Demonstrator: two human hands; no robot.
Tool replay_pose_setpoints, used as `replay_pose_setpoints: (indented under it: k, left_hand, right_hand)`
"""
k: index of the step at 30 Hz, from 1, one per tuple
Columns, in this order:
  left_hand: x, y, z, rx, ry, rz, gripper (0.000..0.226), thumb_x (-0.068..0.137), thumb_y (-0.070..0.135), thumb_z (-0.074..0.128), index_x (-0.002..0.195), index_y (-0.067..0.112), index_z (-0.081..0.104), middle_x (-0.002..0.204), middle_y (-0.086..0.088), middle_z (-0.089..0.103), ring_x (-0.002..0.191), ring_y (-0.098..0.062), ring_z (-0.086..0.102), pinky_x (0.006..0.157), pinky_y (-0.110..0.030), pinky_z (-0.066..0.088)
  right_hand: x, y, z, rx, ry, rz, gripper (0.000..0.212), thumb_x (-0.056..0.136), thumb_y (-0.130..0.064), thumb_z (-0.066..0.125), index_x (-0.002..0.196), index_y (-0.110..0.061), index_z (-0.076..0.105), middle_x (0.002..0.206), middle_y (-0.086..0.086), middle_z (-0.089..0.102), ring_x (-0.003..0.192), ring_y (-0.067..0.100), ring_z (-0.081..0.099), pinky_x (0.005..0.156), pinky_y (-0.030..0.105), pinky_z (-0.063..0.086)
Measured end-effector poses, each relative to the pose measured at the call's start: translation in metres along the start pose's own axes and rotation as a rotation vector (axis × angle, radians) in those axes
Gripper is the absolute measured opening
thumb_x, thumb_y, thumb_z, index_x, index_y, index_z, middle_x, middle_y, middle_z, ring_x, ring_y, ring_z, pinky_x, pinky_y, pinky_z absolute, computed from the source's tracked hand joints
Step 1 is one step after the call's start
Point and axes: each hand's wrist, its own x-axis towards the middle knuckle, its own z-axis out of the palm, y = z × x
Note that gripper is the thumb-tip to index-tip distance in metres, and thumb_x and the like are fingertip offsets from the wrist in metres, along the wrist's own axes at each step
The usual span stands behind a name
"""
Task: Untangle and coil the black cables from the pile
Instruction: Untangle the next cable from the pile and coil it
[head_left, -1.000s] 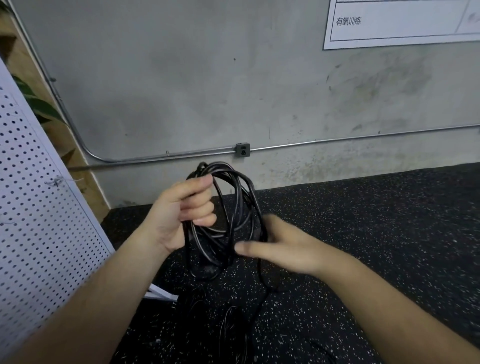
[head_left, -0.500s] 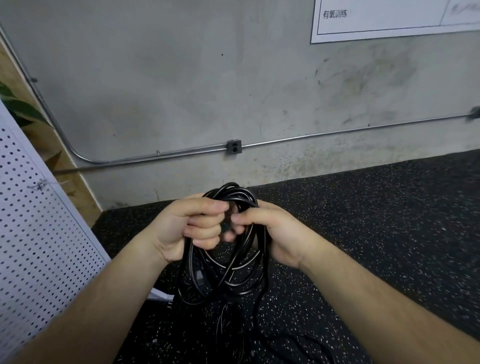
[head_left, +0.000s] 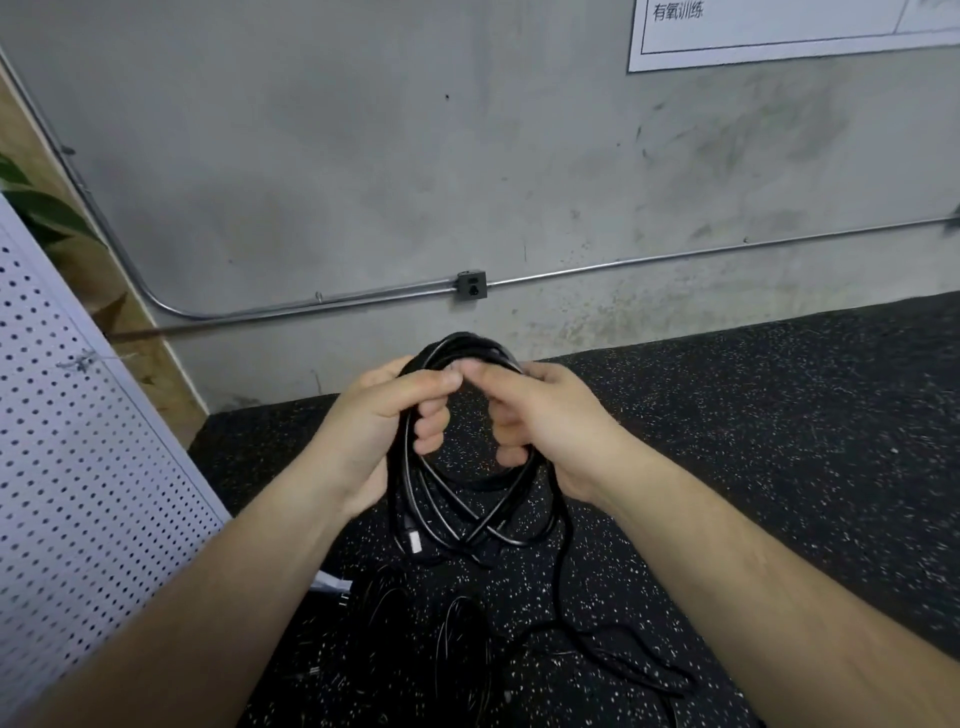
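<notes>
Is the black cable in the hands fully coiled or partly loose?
Partly coiled. The left hand and right hand grip several loops of the thin black cable, while one strand trails onto the speckled floor.

Coil (head_left: 480, 526) between left hand (head_left: 371, 436) and right hand (head_left: 553, 421), seemingly above the pile (head_left: 457, 642).

Stained grey concrete wall (head_left: 363, 156), thin metal conduit (head_left: 675, 258) running along it through a small grey outlet box (head_left: 471, 285). White printed poster (head_left: 779, 36) top right. White perforated panel (head_left: 78, 467) on the left, green leaves (head_left: 47, 213) behind it. Black speckled rubber floor (head_left: 779, 415).
</notes>
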Motion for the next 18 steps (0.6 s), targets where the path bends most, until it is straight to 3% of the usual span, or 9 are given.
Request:
replay_pose_setpoints:
  k: [3,4,6,9,12,15,18]
  left_hand:
    - [-0.007,-0.005,-0.003,-0.209,-0.21,-0.094,0.05,0.066,0.023,0.093,0.104,0.008,0.063,0.072,-0.003,0.058,0.078,-0.026,0.068,0.075,-0.038,0.061]
    - [-0.008,-0.008,-0.001,-0.251,-0.241,-0.093,0.048,0.068,0.023,0.093,0.103,0.008,0.064,0.074,-0.003,0.059,0.085,-0.027,0.069,0.08,-0.04,0.06]
    - [-0.008,-0.013,0.007,-0.258,-0.235,-0.08,0.031,0.081,0.024,0.083,0.094,0.008,0.06,0.07,-0.002,0.053,0.081,-0.025,0.067,0.087,-0.04,0.058]
    - [-0.008,-0.015,0.015,-0.087,-0.137,-0.075,0.019,0.098,0.02,0.06,0.084,0.011,0.052,0.063,0.0,0.038,0.061,-0.019,0.053,0.09,-0.043,0.055]
    - [-0.01,-0.02,0.017,0.06,-0.178,-0.076,0.019,0.099,0.02,0.059,0.081,0.014,0.056,0.06,0.001,0.035,0.054,-0.018,0.046,0.083,-0.046,0.057]
    - [-0.012,-0.024,0.022,0.103,-0.218,-0.083,0.026,0.098,0.016,0.059,0.073,0.015,0.055,0.058,0.0,0.036,0.049,-0.017,0.045,0.074,-0.041,0.057]
    - [-0.011,-0.023,0.019,0.104,-0.28,-0.127,0.011,0.089,0.013,0.067,0.084,0.009,0.058,0.058,-0.002,0.041,0.048,-0.018,0.048,0.069,-0.037,0.056]
  right_hand:
    - [0.005,-0.005,-0.003,0.331,0.123,-0.038,0.028,0.094,-0.027,0.069,0.075,-0.018,0.051,0.051,-0.009,0.031,0.041,0.007,0.025,0.037,0.02,0.025]
    - [0.008,-0.007,-0.007,0.38,0.14,-0.047,0.029,0.094,-0.027,0.068,0.074,-0.017,0.05,0.052,-0.008,0.031,0.041,0.006,0.025,0.037,0.019,0.025]
    - [0.009,-0.01,-0.014,0.348,0.105,-0.043,0.027,0.093,-0.028,0.07,0.078,-0.016,0.051,0.056,-0.006,0.035,0.043,0.008,0.03,0.04,0.021,0.031]
    - [0.006,-0.012,-0.024,0.066,0.137,-0.045,0.025,0.085,-0.015,0.079,0.097,-0.006,0.059,0.063,0.002,0.053,0.051,0.018,0.051,0.053,0.034,0.053]
    - [0.008,-0.011,-0.031,-0.52,0.318,-0.204,0.046,0.08,-0.009,0.079,0.118,-0.022,0.056,0.079,0.003,0.07,0.061,0.022,0.068,0.067,0.041,0.06]
    - [0.011,-0.003,-0.032,-1.031,0.342,-0.341,0.036,0.079,-0.018,0.073,0.108,-0.032,0.058,0.083,-0.003,0.069,0.07,0.02,0.067,0.068,0.039,0.057]
    - [0.012,-0.001,-0.036,-1.02,0.365,-0.323,0.014,0.078,-0.019,0.071,0.09,-0.025,0.067,0.075,-0.004,0.07,0.07,0.018,0.066,0.069,0.039,0.058]
